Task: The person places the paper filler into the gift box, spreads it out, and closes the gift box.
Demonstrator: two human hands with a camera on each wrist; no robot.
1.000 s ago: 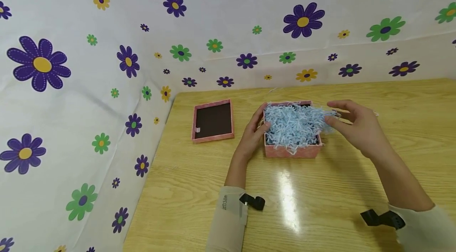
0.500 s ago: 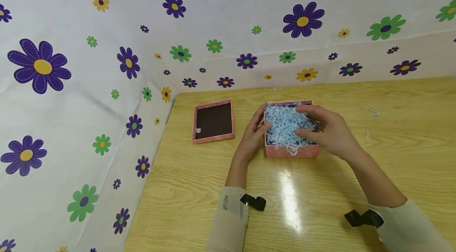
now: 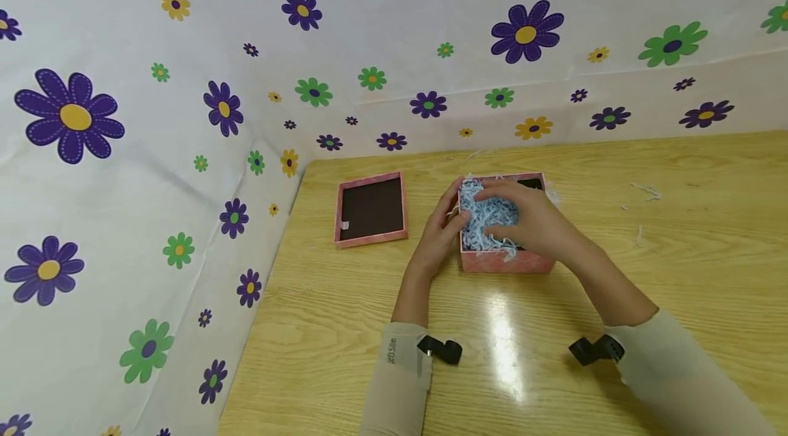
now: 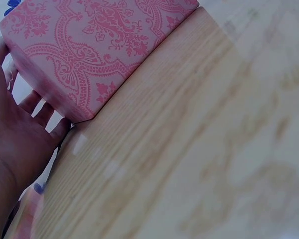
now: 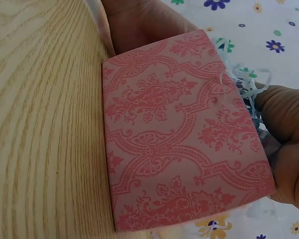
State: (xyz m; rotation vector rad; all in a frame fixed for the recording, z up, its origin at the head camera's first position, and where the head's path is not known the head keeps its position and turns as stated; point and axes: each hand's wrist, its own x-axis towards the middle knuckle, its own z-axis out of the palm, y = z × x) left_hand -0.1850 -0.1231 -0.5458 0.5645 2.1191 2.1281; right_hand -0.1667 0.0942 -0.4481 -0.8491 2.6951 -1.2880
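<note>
A pink patterned box (image 3: 506, 262) with its top off stands on the table, filled on the left with light blue shredded paper (image 3: 477, 234). My left hand (image 3: 438, 229) holds the box's left side, thumb over the rim and fingers along the outer wall, as the left wrist view shows. Over the box's opening, my right hand (image 3: 538, 220) grips the shredded paper between thumb and curled fingers. Strands (image 5: 249, 87) stick out past the rim beside that hand in the right wrist view. Dark lining (image 3: 531, 183) shows at the back right corner of the box.
The pink lid (image 3: 371, 242) lies with its black inside up, left of the box. Loose paper shreds (image 3: 646, 191) lie on the wooden table (image 3: 332, 326) to the right. A flower-printed white cloth (image 3: 455, 73) stands behind and at the left.
My right hand has moved left from beside the box to over its opening, bringing the paper that hung out at the right along. The left hand has stayed on the box.
</note>
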